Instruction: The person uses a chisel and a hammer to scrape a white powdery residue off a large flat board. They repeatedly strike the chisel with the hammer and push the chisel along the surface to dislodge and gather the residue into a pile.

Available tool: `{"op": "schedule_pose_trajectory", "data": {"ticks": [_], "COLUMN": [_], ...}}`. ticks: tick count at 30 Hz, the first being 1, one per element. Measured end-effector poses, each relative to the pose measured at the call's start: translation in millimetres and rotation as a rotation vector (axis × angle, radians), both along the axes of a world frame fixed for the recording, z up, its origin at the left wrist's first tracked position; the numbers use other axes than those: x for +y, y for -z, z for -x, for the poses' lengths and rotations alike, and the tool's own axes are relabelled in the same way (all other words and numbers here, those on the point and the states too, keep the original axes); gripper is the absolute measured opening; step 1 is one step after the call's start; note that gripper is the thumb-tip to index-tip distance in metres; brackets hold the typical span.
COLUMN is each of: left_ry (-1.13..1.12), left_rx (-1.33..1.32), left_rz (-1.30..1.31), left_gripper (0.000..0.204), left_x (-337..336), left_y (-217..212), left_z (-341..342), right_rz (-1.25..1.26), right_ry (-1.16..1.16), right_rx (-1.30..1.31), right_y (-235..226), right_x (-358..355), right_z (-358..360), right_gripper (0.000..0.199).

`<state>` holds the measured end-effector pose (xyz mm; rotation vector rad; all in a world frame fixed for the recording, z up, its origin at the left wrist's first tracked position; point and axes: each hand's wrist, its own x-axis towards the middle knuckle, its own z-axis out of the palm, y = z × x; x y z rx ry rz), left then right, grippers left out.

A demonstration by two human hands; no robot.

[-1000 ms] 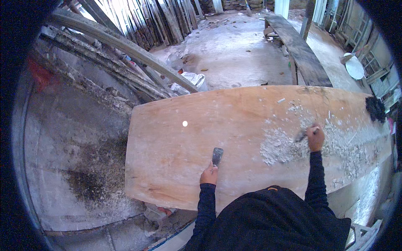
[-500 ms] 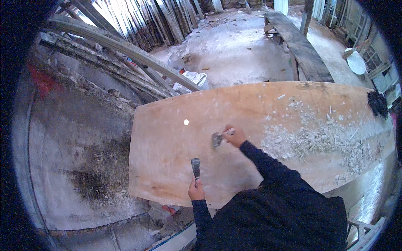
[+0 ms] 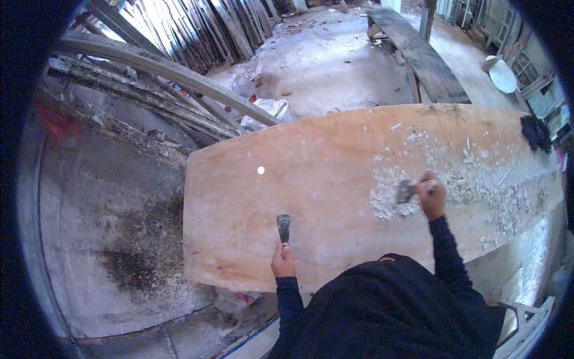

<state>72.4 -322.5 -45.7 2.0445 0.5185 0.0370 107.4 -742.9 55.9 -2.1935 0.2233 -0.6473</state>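
My left hand (image 3: pixel 283 263) is closed around the handle of a putty knife (image 3: pixel 284 226); its dark, flat blade points away from me above the wooden board (image 3: pixel 239 197). At the right, my right hand (image 3: pixel 431 197) grips a flat brush (image 3: pixel 406 191) with a greyish head, smeared by motion. The brush head is over the near left part of a spread of white flakes and chips (image 3: pixel 478 185) on the board. My right fingers wrap the handle and hide most of it.
A small white disc (image 3: pixel 260 170) shows on the board's left half. Black bristly stuff (image 3: pixel 536 134) lies at its far right corner. Long timbers (image 3: pixel 173 75) lean at the left. Beyond stand a dark bench (image 3: pixel 412 51) and a white round object (image 3: pixel 503 76).
My right hand has swept the brush to the right, from the board's middle onto the white flakes. My left hand stays nearly in place with the putty knife. The view has shifted slightly.
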Motion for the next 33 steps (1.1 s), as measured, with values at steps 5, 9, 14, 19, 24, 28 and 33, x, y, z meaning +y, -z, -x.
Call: {"op": "schedule_pose_trajectory", "data": {"ticks": [5, 9, 14, 19, 24, 28, 33], "left_ry": [-0.105, -0.226, -0.202, -0.125, -0.101, -0.162, -0.317], "left_rx": [-0.043, -0.078, -0.077, -0.090, -0.026, -0.034, -0.180], "left_rz": [-0.045, 0.100, 0.115, 0.099, 0.079, 0.065, 0.129], "left_gripper": [0.053, 0.058, 0.056, 0.055, 0.054, 0.056, 0.062], "left_x": [1.8, 0.4, 1.9, 16.0, 0.4, 8.5, 18.3], "left_y": [-33.1, -45.0, -36.3, -2.4, -28.2, -26.0, -37.8], "left_z": [8.2, 17.9, 29.6, 36.3, 29.9, 36.7, 55.5], "right_rz": [-0.514, -0.374, -0.405, -0.311, 0.133, -0.055, -0.385], "right_ry": [-0.547, -0.752, -0.603, -0.172, 0.212, 0.027, -0.609], "right_rx": [0.233, 0.224, 0.287, 0.249, 0.132, -0.079, 0.308], "right_y": [55.4, 65.4, 80.3, 86.1, 11.8, 11.9, 53.0], "right_x": [170.3, 256.3, 222.1, 49.0, -33.2, 3.6, 185.5], "right_z": [-29.6, -37.1, -44.4, -27.1, 18.9, 4.0, -20.3], "right_gripper": [0.021, 0.021, 0.020, 0.013, 0.013, 0.010, 0.014]}}
